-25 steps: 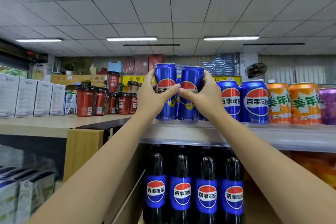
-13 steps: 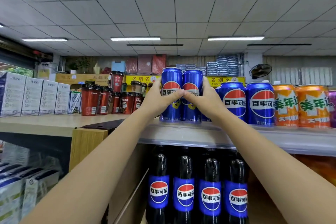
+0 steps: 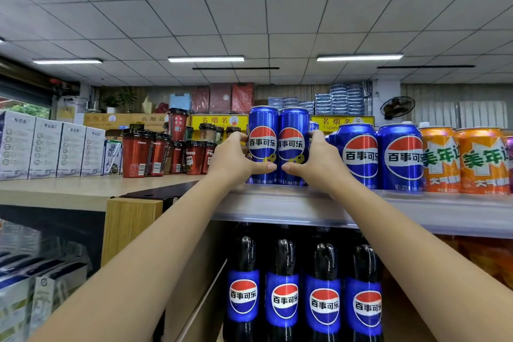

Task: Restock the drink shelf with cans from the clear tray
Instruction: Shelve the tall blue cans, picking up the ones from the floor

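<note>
Left hand (image 3: pixel 236 159) and right hand (image 3: pixel 319 161) each grip an upright slim blue can (image 3: pixel 263 144), (image 3: pixel 293 144), side by side on shelf (image 3: pixel 305 203).

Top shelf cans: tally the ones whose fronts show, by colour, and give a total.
Blue cans: 4, two slim ones held by the left hand and right hand, two wider ones
Orange cans: 2
Total: 6; others behind are hidden.

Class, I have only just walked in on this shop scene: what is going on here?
A person is stocking a drinks shelf. The left hand grips one tall blue can and the right hand another, side by side and upright at the shelf's left end. Wider blue cans and orange cans stand alongside.
</note>
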